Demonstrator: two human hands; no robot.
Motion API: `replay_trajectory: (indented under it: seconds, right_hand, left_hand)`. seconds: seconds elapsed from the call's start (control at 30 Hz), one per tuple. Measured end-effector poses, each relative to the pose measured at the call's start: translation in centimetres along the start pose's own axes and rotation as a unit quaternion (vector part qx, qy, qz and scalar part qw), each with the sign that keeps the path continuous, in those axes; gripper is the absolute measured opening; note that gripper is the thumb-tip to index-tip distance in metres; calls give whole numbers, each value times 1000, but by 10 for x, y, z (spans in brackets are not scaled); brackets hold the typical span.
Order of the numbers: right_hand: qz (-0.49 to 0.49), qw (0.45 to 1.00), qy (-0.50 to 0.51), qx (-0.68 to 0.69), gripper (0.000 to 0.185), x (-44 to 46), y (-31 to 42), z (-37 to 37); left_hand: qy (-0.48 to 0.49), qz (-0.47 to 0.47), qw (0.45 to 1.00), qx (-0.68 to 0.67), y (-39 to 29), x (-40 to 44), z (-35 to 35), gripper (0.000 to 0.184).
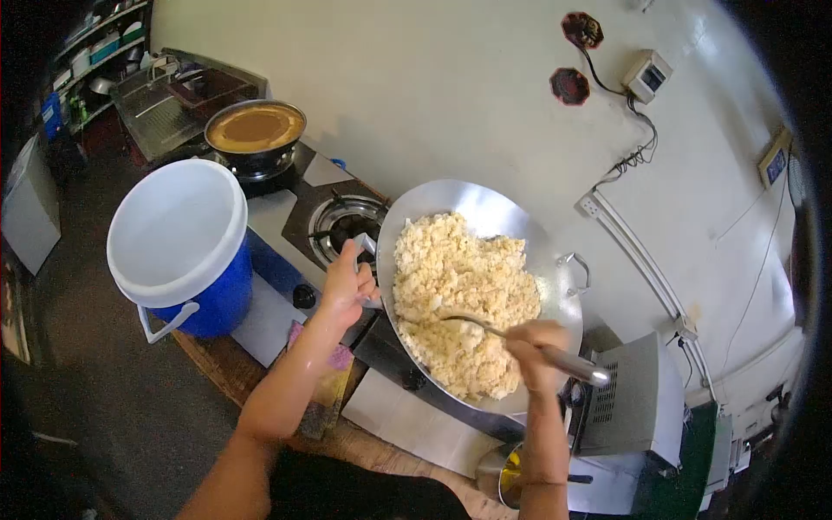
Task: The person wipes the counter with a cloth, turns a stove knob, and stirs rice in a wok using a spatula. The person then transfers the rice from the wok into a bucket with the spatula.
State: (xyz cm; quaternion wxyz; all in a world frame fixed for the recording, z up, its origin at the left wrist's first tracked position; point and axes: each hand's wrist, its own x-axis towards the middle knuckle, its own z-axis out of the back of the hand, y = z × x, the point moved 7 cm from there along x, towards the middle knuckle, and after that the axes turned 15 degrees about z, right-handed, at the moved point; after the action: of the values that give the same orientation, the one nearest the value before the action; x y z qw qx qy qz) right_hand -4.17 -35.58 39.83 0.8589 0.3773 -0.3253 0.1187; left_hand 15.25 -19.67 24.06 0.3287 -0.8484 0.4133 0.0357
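In the head view a large metal wok [511,212] sits on the stove, holding a big heap of pale yellow fried rice [459,286]. My left hand [348,282] is closed around the wok's left handle [367,246]. My right hand [537,351] grips the shaft of a metal ladle [576,364], whose grey handle end sticks out to the right. The ladle's bowl end is sunk in the rice near the middle, so most of it is hidden. On the wok's far right side the second handle [579,273] is untouched.
Left of the wok is a bare gas burner [347,227]. A blue cooler bucket [212,299] with a white rim stands open beside it. Behind sits a dark pan [257,156] of brown contents. A metal pot [498,477] and a grey appliance [637,399] lie near my right arm.
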Motion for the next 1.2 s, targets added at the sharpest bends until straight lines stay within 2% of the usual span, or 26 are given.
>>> replay_trajectory:
  seconds: [0.03,0.07,0.1,0.17,0.2,0.27,0.3,0.37,0.4,0.43,0.5,0.53,0.57,0.6,0.67,0.7,0.77,0.8,0.83,0.9,0.97,1.03,1.07,1.17,1.2]
  right_hand:
    - [96,994,-23,-34,16,13,30,16]
    - [178,981,-55,50,19,19,61,31]
    - [216,969,-70,100,21,27,91,39]
    - [250,952,-30,174,25,25,106,37]
    - [188,979,-36,74,26,10,65,23]
    - [101,994,20,42,28,-19,1,-8]
    - [75,987,86,113,29,-23,-4,-22]
    - [43,992,-5,119,27,-20,-14,-2]
    - [82,995,15,-56,24,-5,18,9]
    - [111,994,-24,7,25,1,42,21]
    - [176,971,-89,131,44,12,90,46]
    - [174,965,-173,96,41,10,98,42]
    - [179,974,-128,-49,38,2,82,34]
    - [189,959,-87,-193,36,-6,65,25]
    - [128,979,57,-149,28,-24,11,-1]
    - [58,988,20,141,25,-26,7,-11]
    - [56,994,-4,89,28,-19,16,0]
    - [95,991,17,-89,33,-12,39,16]
    - [147,987,-62,10,35,-5,70,31]
    - [179,974,-117,75,39,-12,88,41]
    - [161,985,-67,3,36,-22,84,35]
    - [116,993,31,19,30,-29,49,9]
    - [74,989,107,72,25,-35,21,-13]
    - [79,996,0,45,24,-27,30,5]
    - [94,996,-12,-5,22,-19,52,22]
  left_hand:
    - [-1,-1,1000,0,0,2,1,37]
    - [14,-14,1000,10,0,2,-1,36]
    - [9,-8,1000,0,2,2,1,36]
    - [8,-2,1000,-17,1,2,-1,36]
    - [9,-2,1000,-14,0,0,-2,34]
    - [19,-6,1000,-11,-2,0,-4,33]
    - [23,-9,1000,-14,-1,-2,-3,33]
    - [8,-8,1000,-10,2,-5,-1,31]
    - [2,-13,1000,-10,-2,-3,-4,30]
    - [5,-18,1000,-16,-5,-1,-6,31]
    - [6,-14,1000,-23,-1,-2,-4,35]
    - [3,-15,1000,-22,-2,-2,-4,34]
    - [1,-11,1000,-19,0,-1,-3,32]
    - [0,-8,1000,-16,0,0,-1,31]
    - [2,-7,1000,-16,-3,2,-2,30]
    - [5,-9,1000,-21,-3,3,-3,30]
    - [0,-3,1000,-18,0,-1,-2,30]
    - [-6,-5,1000,-16,-2,-3,-4,30]
    - [-16,-3,1000,-16,-3,-3,-4,30]
    - [1,-7,1000,-17,-1,-1,-2,29]
    - [16,0,1000,-27,0,1,-2,29]
    - [17,-4,1000,-17,-3,1,-4,29]
    - [15,-5,1000,-17,-4,-1,-6,30]
    - [13,-4,1000,-8,1,-1,-2,30]
    - [14,-9,1000,-7,-1,2,-2,30]
